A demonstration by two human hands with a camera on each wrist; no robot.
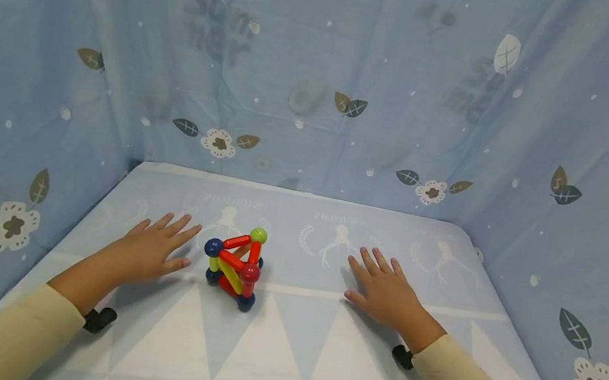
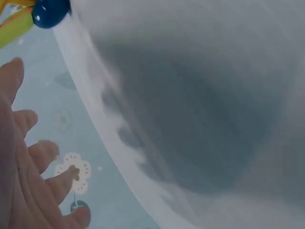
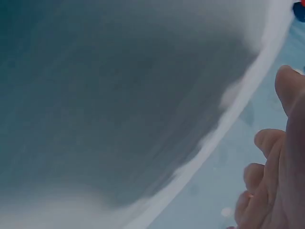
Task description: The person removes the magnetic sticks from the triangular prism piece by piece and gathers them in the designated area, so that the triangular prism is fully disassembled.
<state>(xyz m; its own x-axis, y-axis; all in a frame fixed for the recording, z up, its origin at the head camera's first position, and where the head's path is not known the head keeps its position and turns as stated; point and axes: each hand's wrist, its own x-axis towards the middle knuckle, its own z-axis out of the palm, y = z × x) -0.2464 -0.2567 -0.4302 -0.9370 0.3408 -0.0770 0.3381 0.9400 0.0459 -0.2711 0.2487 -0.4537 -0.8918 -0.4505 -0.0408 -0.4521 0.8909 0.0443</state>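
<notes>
On the table stands a small frame of rods and balls (image 1: 231, 262), apparently a building toy. Its rods are red, yellow and lime, and its balls dark blue, red and green. Just left of it, my left hand (image 1: 152, 251) is spread palm down, apart from the toy. In the left wrist view a blue ball (image 2: 50, 12) of it shows above the thumb. Farther off to the right, my right hand (image 1: 384, 288) is also spread, holding nothing. The right wrist view catches only a bit of a blue ball (image 3: 299, 12) at its corner.
A pale cloth with triangles and antlered deer heads covers the table (image 1: 266, 368). Blue curtains (image 1: 312, 60) with flowers and leaves rise behind it and at both sides. A small black device (image 1: 100, 320) sits under the left wrist, another (image 1: 403, 356) under the right.
</notes>
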